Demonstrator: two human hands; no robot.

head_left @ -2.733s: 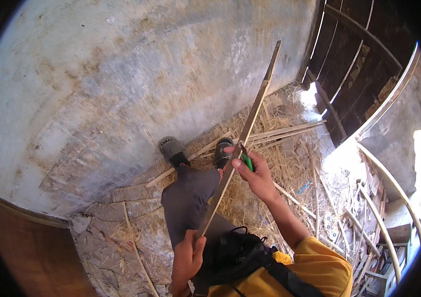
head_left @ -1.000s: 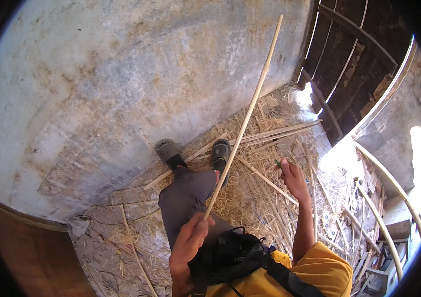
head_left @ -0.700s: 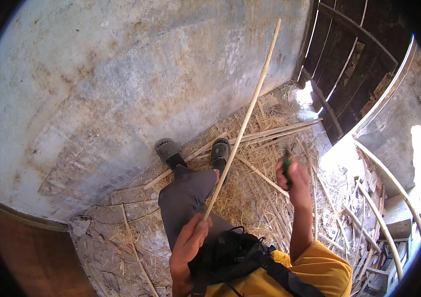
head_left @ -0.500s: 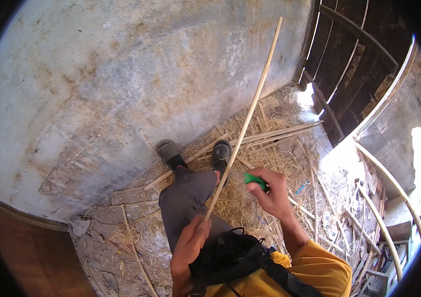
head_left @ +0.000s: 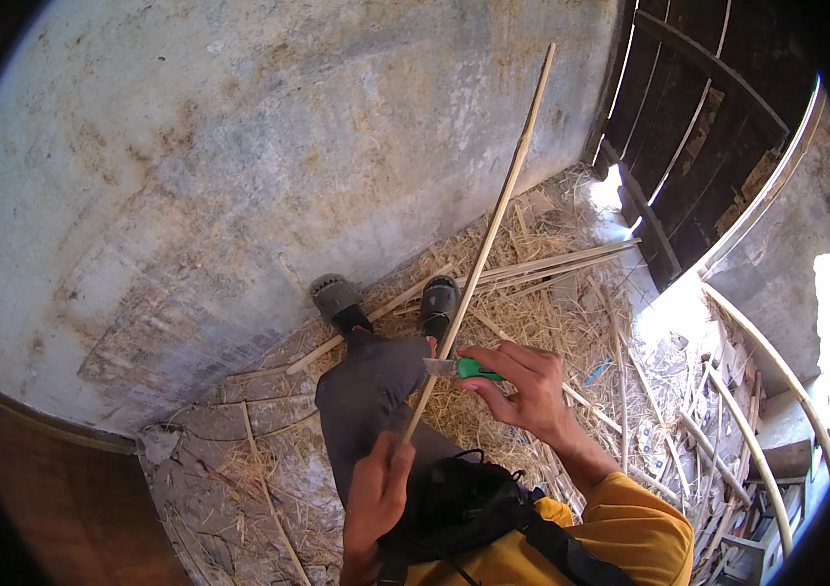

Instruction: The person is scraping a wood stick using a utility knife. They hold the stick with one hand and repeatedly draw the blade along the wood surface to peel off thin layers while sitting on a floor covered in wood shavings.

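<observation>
A long, thin, pale wooden strip (head_left: 499, 207) slants up and away from my lap toward the far wall. My left hand (head_left: 377, 488) is closed around its lower end. In my right hand (head_left: 524, 386) is a knife with a green handle (head_left: 480, 369) and a short, broad blade (head_left: 440, 367). The blade lies across the strip, a little above my left hand; whether its edge bites into the wood cannot be made out. My fingers cover part of the green handle.
Shavings (head_left: 532, 303) cover the floor around my dark shoes (head_left: 437, 305). More pale strips (head_left: 552, 264) lie beyond my feet. A stained wall (head_left: 239, 176) rises ahead, with a dark plank door (head_left: 698, 127) at the far right. Curved poles (head_left: 752, 430) lean at the right.
My right hand has moved left, bringing the knife blade from beside the strip onto it. The strip's far end has dipped slightly, and my left hand keeps its grip.
</observation>
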